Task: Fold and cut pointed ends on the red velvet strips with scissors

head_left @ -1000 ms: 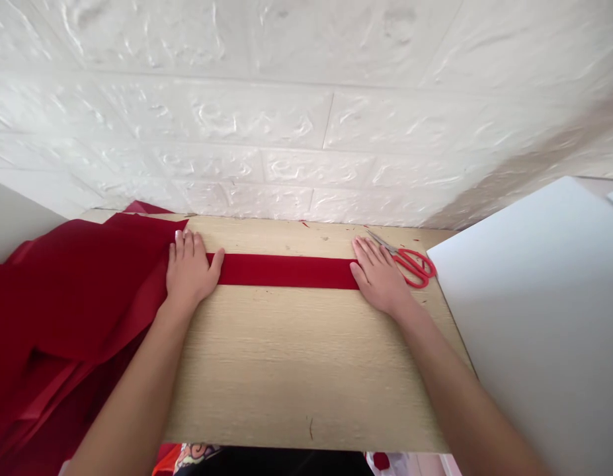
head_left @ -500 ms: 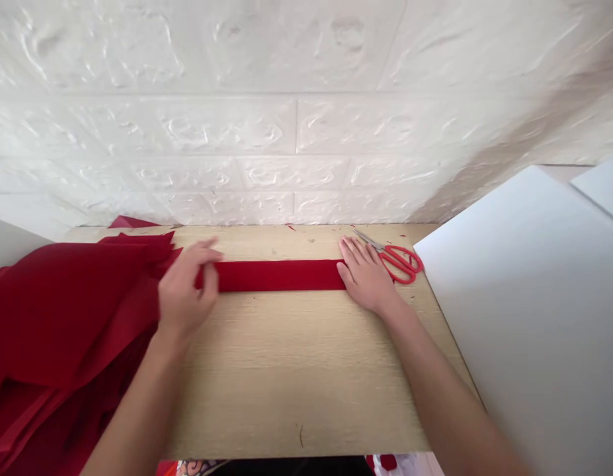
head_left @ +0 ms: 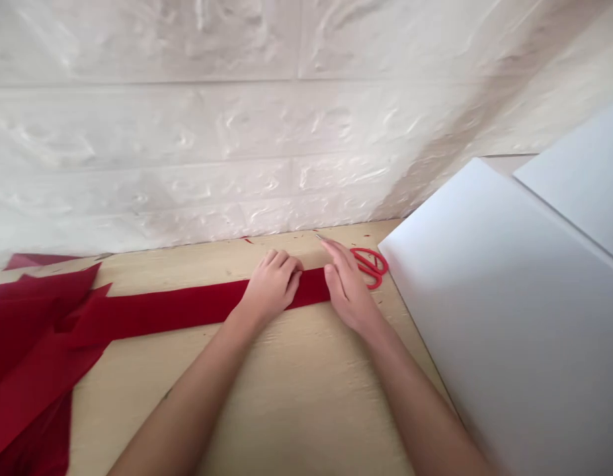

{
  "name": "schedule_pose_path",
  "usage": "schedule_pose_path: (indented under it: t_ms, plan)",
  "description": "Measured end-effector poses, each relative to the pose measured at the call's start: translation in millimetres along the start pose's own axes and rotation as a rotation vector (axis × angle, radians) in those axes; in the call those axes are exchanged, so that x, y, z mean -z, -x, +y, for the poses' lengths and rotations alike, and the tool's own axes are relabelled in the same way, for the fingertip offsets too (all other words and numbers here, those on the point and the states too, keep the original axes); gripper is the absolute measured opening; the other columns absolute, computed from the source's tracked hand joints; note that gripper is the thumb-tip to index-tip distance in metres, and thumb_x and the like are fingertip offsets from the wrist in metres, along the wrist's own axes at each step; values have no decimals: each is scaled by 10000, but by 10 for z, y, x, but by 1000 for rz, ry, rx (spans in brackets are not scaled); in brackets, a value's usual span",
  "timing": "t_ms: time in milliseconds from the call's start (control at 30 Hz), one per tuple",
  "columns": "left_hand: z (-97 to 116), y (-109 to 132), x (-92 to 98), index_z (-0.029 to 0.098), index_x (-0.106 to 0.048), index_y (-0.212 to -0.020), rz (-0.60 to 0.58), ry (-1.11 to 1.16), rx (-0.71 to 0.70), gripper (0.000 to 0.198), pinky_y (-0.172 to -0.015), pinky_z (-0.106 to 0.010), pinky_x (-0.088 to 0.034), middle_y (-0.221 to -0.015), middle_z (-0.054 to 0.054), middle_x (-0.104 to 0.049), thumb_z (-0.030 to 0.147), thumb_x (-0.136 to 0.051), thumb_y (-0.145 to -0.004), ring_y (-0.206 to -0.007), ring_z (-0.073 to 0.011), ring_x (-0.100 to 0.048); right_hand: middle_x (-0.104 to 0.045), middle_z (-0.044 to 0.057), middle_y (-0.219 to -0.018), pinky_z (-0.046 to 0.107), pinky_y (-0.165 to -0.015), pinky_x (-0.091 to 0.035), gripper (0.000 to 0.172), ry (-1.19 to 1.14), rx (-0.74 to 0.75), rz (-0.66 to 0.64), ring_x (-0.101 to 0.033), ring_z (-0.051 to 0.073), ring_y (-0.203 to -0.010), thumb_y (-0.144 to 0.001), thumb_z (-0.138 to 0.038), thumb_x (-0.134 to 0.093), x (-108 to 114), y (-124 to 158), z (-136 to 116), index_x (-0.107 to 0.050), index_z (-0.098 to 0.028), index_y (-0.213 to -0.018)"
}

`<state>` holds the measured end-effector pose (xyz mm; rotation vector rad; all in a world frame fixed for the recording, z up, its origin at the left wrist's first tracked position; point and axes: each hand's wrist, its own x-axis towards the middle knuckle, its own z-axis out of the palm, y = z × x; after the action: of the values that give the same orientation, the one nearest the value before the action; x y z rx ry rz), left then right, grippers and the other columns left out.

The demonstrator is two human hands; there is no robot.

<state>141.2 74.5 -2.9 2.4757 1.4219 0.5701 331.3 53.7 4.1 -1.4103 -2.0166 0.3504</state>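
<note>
The single head-worn camera looks forward and down, rolled slightly, close above the left hand [head_left: 271, 287] and right hand [head_left: 348, 291], taking in the wooden tabletop [head_left: 296, 410] and the textured white wall [head_left: 237, 132] beyond.

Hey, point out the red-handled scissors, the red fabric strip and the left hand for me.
Red-handled scissors [head_left: 370, 262], head view, on the handle loops.
Red fabric strip [head_left: 177, 311], head view, on its stretch left of the hands.
Left hand [head_left: 271, 287], head view, on the back of the hand.

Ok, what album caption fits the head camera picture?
Left hand and right hand rest on a red fabric strip beside red-handled scissors on a wooden table.
</note>
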Motion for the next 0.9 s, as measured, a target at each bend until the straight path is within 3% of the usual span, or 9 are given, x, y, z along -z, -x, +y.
schedule_pose_path:
  t_ms: [100, 167, 433, 533, 767, 900]
  plan:
    - [-6, -1, -29, 166, -662, -993, -11, 2, 15, 212, -926, -412, -524, -1024, -98, -689, 185, -452, -1018, -988, -259, -562, -746, 127, -1203, 438, -981, -548, 326, 5, -132, 168, -692, 254, -1113, -1027, -305, -428, 177, 34, 32, -681, -201, -1203]
    - [16, -14, -44, 159, -663, -995, -23, -11, 27, 239, -926, -421, -520, -1028, -106, -685, 182, -427, -1026, -993, -268, -551, -775, 105, -1064, 407, -853, -554, 266, 77, -233, 192, -712, 246, -921, -999, -315, -476, 251, 36, 65, -719, -211, -1027]
    - [60, -21, -41, 149, -663, -1002, -55, -63, 43, 276, -913, -433, -514, -1042, -124, -670, 179, -390, -1030, -976, -279, -571, -782, 35, -895, 361, -684, -450, 238, 304, -423, -145, -694, 248, -818, -941, -426, -572, 289, -19, 4, -732, -251, -964]
    - [57, -7, -39, 147, -649, -1053, -48, -45, 48, 236, -945, -443, -513, -1085, -122, -671, 273, -450, -1039, -1018, -284, -583, -765, 24, -817, 348, -627, -412, 256, 404, -470, -165, -684, 247, -765, -943, -464, -576, 308, -7, -83, -720, -258, -995]
    - [24, -4, -77, 168, -650, -1005, -18, 51, 54, 182, -955, -462, -512, -1021, -104, -687, 282, -509, -1021, -1010, -276, -586, -709, 14, -637, 334, -524, -339, 250, 443, -308, -105, -617, 237, -595, -931, -488, -612, 227, 44, -22, -686, -265, -843]
    - [7, 8, -52, 184, -662, -975, 26, 133, 47, 163, -934, -442, -519, -1048, -104, -663, 286, -540, -1009, -1012, -267, -562, -705, 20, -713, 334, -553, -393, 241, 337, -200, -45, -631, 226, -653, -942, -459, -610, 176, 34, 25, -668, -254, -829]
